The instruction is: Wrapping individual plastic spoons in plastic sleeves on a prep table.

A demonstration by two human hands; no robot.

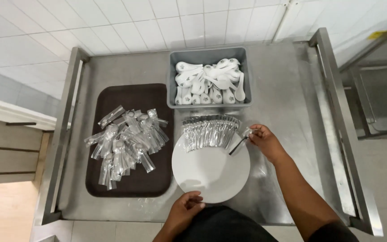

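While a heap of wrapped spoons [126,143] fills the brown tray [157,96] at nine o'clock, plenty left: unwrapped metal spoons [210,131] fanned along the white plate [209,172] at twelve o'clock. Right hand [265,141] pinched around one metal spoon [239,144] at the plate's two o'clock; left hand [185,209], loosely curled, touching the six o'clock rim, holding nothing. Gray bin [209,54] of ceramic spoons [209,83] beyond.

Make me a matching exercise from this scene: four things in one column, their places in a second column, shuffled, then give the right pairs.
Things:
1. white ceramic spoons
2. bagged spoons
3. row of metal spoons
4. single metal spoon

Places:
A. on the brown tray
B. in the right hand
C. in the grey bin
D. fanned along the far edge of the white plate

Pairs: 1-C, 2-A, 3-D, 4-B
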